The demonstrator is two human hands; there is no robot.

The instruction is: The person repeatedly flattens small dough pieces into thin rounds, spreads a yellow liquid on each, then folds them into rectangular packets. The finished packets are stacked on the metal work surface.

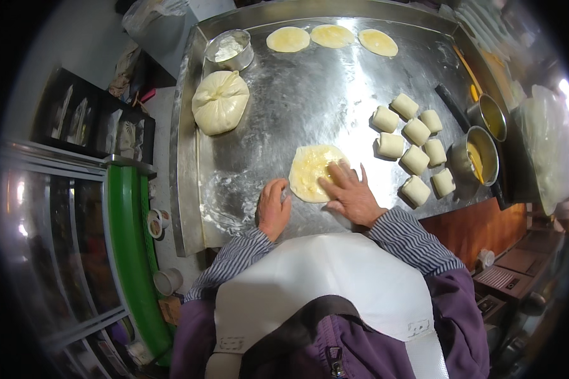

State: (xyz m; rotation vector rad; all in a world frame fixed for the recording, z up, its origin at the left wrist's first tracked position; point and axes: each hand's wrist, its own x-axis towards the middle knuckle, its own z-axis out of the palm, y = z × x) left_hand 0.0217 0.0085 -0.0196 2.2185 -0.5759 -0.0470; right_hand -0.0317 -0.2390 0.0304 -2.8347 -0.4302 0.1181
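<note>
A flat round of dough (310,173) with a yellow, glossy coating lies on the steel worktop (289,104) before me. My right hand (353,192) rests on its right part, fingers spread and holding nothing. Just left of the round is my left hand (273,206), its fingers curled; whether it touches the dough's edge or holds something small, I cannot tell. Several rolled dough pieces (415,159) sit in a group to the right. Three more coated rounds, one of them in the middle (332,36), lie along the far side.
At the left stand a metal bowl of flour (229,49) and a large gathered lump of dough (220,102). Two metal pots, a near one (475,156) and a farther one (487,117), hold yellowish contents and utensils at the right. A raised steel rim (185,142) borders the worktop.
</note>
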